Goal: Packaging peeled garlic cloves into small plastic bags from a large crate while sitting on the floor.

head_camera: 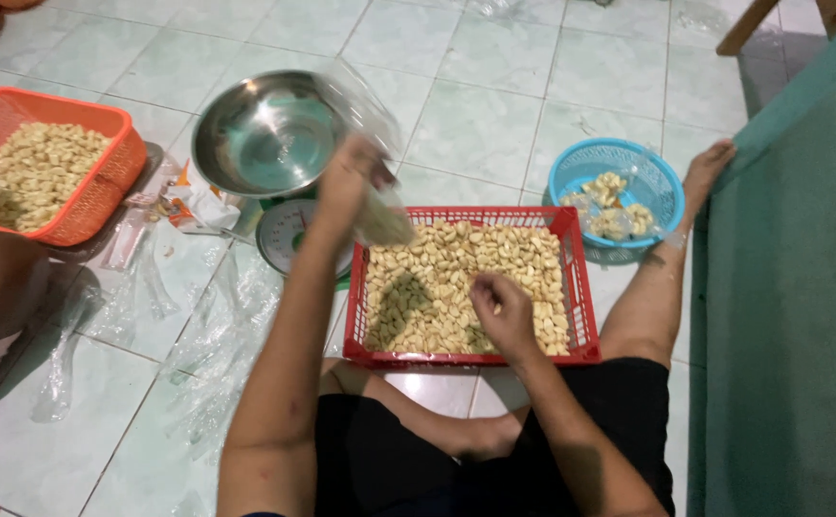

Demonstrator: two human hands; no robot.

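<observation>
I sit on a tiled floor with a red basket (579,287) of peeled garlic cloves (456,268) in front of me. My left hand (351,182) is raised above the basket's far left corner, gripping a clear plastic bag (379,206) partly filled with cloves; the bag is blurred. My right hand (504,311) rests among the cloves near the basket's front edge, fingers curled around some of them.
A steel bowl (265,134) sits on a green kitchen scale (284,235) just left of the basket. An orange basket (102,182) of cloves stands at the far left, a blue basket (662,182) with cloves at the right. Clear plastic bags (217,335) lie scattered on the floor. A green seat (801,287) fills the right side.
</observation>
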